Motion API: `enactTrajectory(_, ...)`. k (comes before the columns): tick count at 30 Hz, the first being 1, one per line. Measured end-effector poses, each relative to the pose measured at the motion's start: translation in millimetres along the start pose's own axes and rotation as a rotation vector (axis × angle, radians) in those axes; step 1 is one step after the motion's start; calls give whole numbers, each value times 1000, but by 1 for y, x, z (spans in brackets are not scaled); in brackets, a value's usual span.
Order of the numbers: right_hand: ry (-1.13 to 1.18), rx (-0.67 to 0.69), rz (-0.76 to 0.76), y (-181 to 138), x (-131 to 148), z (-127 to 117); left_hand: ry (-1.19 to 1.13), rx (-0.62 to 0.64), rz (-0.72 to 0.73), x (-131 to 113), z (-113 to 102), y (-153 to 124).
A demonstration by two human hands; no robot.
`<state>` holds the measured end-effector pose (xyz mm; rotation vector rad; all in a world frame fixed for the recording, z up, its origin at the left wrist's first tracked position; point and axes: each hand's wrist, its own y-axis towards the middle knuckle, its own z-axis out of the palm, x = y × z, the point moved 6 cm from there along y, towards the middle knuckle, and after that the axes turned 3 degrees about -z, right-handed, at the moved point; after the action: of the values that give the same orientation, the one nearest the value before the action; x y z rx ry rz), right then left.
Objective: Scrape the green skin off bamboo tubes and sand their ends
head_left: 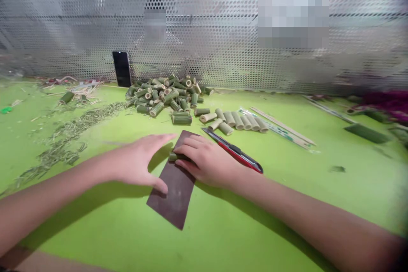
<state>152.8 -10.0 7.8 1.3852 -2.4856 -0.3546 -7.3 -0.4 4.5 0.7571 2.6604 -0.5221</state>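
Note:
A brown sheet of sandpaper (174, 197) lies flat on the green tabletop. On its upper part my right hand (207, 157) is closed around a short green bamboo piece (173, 157), whose left end sticks out past the fingers. My left hand (137, 159) is just to the left, thumb and fingers spread wide, holding nothing. Its thumb overlaps the sandpaper's left edge; whether it touches cannot be made out. Beyond my right hand lies a red and black utility knife (237, 151). Behind it sit several scraped, pale bamboo pieces (239, 120), most of them in a row.
A heap of green bamboo pieces (165, 93) is at the back, against a perforated metal panel (223, 59). A phone (122, 69) leans there. Green shavings (70, 136) trail along the left. Thin sticks (283, 126) and a larger bamboo piece (366, 133) lie to the right.

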Motion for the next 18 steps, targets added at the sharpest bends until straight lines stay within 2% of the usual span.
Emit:
enactTrajectory(2, -33, -26, -34, -1, 3, -1, 14, 113, 92, 0, 6, 12)
enactTrajectory(4, -76, -55, -44, -3, 5, -3, 48, 151, 165, -3, 11, 16)
enactTrajectory(6, -116, -82, -36, -3, 5, -6, 72, 121, 160, -2, 15, 13)
enactTrajectory(10, -139, -98, -46, -2, 6, -8, 92, 51, 16, 7, 19, -2)
enactTrajectory(15, -82, -90, -98, -4, 14, -9, 145, -41, 88, -2, 17, -13)
enactTrajectory(18, -33, -72, -118, -4, 17, -7, 143, -67, 79, 0, 15, -12)
